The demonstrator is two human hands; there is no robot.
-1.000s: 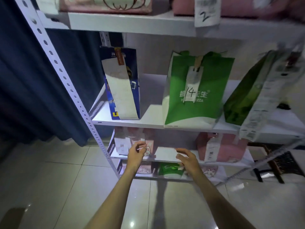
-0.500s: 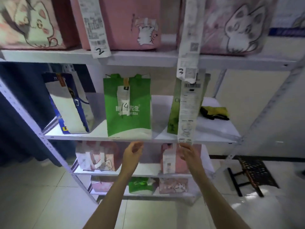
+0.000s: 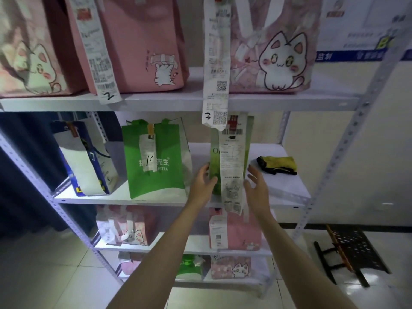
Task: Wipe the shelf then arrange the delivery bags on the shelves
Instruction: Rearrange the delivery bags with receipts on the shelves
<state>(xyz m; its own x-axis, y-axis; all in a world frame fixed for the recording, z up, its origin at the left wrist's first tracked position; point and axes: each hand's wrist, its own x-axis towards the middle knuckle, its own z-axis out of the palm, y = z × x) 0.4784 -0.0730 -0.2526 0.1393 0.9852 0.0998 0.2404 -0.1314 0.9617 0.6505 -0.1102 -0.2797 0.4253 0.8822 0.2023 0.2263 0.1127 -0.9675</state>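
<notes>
i see left hand (image 3: 204, 182) fingers straight against left side of narrow green bag (image 3: 215, 166); right hand (image 3: 256, 186) relaxed, spread just right of bag; bag upright on shelf (image 3: 287, 186), yellow cloth (image 3: 278, 165) right of bag.

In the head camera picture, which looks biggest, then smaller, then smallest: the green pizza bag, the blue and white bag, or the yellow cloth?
1. green pizza bag
2. blue and white bag, though it is angled, so this is unsure
3. yellow cloth

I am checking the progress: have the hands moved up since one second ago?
Yes. The left hand and right hand rose from the lower shelf to the middle shelf, beside the green bag with the long receipt.
</notes>
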